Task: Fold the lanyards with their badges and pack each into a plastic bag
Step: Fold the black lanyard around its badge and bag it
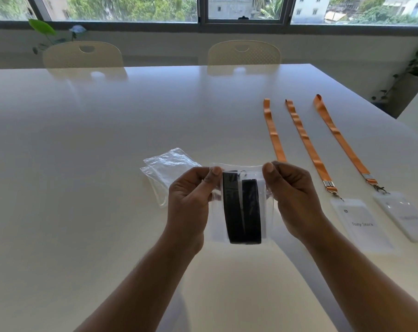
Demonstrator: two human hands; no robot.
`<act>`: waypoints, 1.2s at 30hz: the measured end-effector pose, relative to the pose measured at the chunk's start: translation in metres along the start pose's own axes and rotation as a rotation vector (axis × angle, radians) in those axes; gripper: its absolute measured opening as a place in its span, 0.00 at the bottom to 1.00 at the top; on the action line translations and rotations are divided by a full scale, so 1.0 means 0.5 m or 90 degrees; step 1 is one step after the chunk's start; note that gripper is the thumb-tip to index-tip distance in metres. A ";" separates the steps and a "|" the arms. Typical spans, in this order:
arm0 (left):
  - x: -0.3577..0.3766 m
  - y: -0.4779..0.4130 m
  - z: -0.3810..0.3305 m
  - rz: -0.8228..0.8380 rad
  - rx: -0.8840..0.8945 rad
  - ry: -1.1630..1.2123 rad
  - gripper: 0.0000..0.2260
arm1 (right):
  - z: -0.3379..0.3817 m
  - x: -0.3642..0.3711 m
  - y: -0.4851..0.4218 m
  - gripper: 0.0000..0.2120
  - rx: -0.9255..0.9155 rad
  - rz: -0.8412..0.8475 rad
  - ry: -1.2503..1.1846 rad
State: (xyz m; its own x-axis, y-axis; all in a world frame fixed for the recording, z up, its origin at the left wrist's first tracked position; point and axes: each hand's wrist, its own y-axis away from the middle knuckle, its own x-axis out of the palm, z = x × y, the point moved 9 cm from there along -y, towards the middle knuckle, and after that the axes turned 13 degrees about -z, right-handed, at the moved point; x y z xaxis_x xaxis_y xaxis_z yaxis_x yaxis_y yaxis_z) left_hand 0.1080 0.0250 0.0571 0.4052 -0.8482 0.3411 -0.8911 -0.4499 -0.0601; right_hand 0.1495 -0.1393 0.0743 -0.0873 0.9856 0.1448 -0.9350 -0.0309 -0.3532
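A clear plastic bag (239, 167) is held upright above the table, with a folded black lanyard (241, 212) and its white badge inside. My left hand (191, 200) pinches the bag's top left corner between thumb and fingers. My right hand (292, 195) pinches the top right corner the same way. To the right, three orange lanyards lie stretched out on the white table (83, 152): the left one (274, 135), the middle one (308, 147) with a badge (361, 224) and the right one (342, 140) with a badge (404, 216). The left one's badge end is hidden behind my right hand.
A small pile of empty clear plastic bags (165, 171) lies just behind my left hand. Two cream chairs (83, 56) (244, 53) stand at the table's far side under the window. A potted plant (416, 68) stands past the table's right edge.
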 end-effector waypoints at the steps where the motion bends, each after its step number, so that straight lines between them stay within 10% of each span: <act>1: 0.000 0.000 -0.002 -0.002 0.004 0.000 0.08 | -0.001 0.000 0.000 0.26 -0.002 0.000 0.004; 36: 0.015 0.017 0.008 0.027 0.017 -0.088 0.06 | 0.000 0.006 0.016 0.08 0.030 -0.046 0.050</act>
State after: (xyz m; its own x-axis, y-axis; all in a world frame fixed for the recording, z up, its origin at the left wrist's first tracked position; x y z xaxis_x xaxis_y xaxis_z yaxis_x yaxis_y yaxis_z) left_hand 0.1041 0.0135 0.0554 0.3937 -0.8961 0.2049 -0.9029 -0.4188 -0.0971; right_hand 0.1418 -0.1365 0.0718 0.0060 0.9955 0.0948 -0.9532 0.0343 -0.3004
